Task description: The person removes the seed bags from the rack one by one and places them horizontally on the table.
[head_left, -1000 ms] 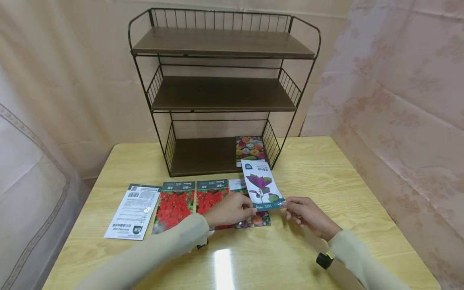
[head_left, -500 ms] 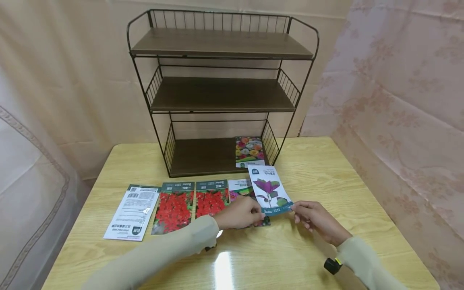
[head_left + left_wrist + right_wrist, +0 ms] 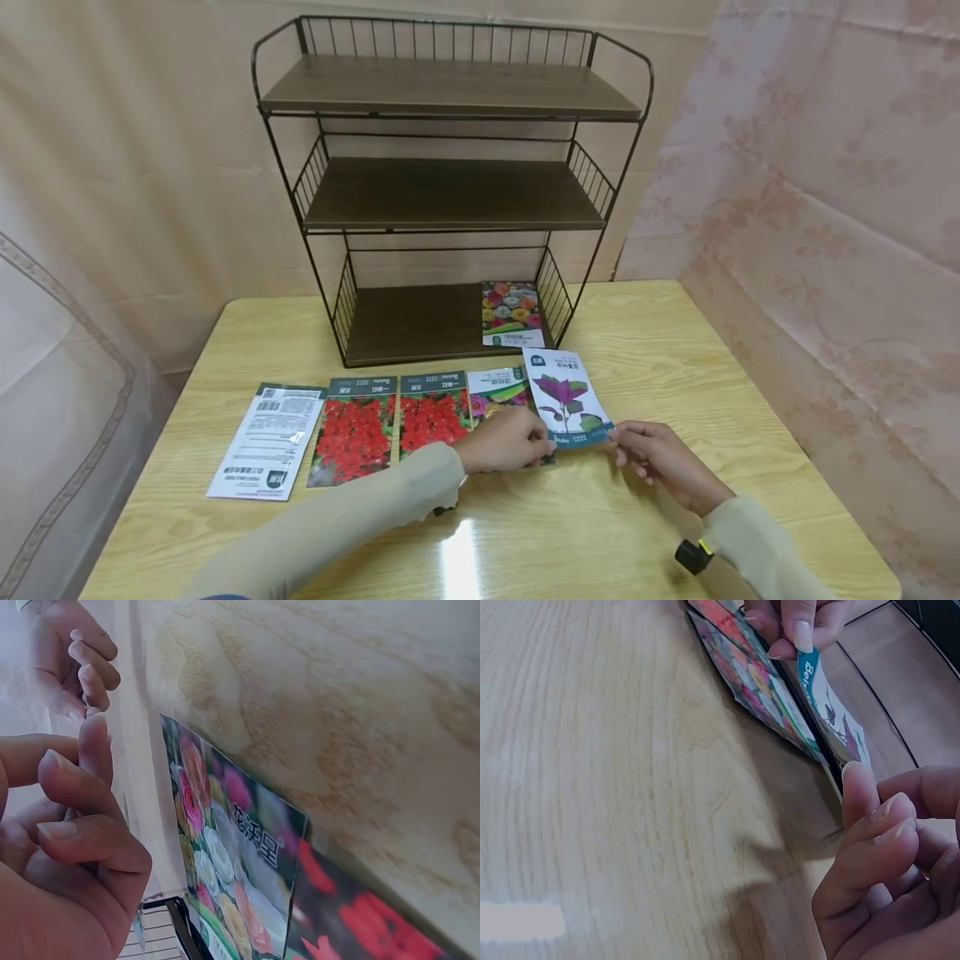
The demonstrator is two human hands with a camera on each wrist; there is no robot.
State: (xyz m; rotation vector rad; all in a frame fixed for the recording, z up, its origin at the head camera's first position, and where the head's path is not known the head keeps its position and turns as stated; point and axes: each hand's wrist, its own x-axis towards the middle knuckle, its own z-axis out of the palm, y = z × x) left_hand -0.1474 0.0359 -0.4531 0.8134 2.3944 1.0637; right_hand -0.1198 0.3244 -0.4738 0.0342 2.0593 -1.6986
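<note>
A seed packet with a purple plant (image 3: 566,400) hangs low over the wooden table (image 3: 675,350), to the right of a row of packets. My left hand (image 3: 542,440) pinches its lower left corner, and my right hand (image 3: 618,433) pinches its lower right corner. In the right wrist view the left fingertips (image 3: 799,630) clamp the packet's teal edge (image 3: 810,671), while my right hand (image 3: 870,817) curls at the near corner. The left wrist view shows my left hand (image 3: 75,787) above a mixed-flower packet (image 3: 225,855).
A three-tier wire rack (image 3: 450,192) stands at the back of the table, with one flower packet (image 3: 512,314) on its bottom shelf. A white-backed packet (image 3: 266,442), two red-flower packets (image 3: 352,429) and a mixed-flower packet (image 3: 495,390) lie in a row. Curtains hang on both sides.
Held by both hands, the purple-plant packet has come down and to the right, from in front of the rack's bottom shelf to just over the table.
</note>
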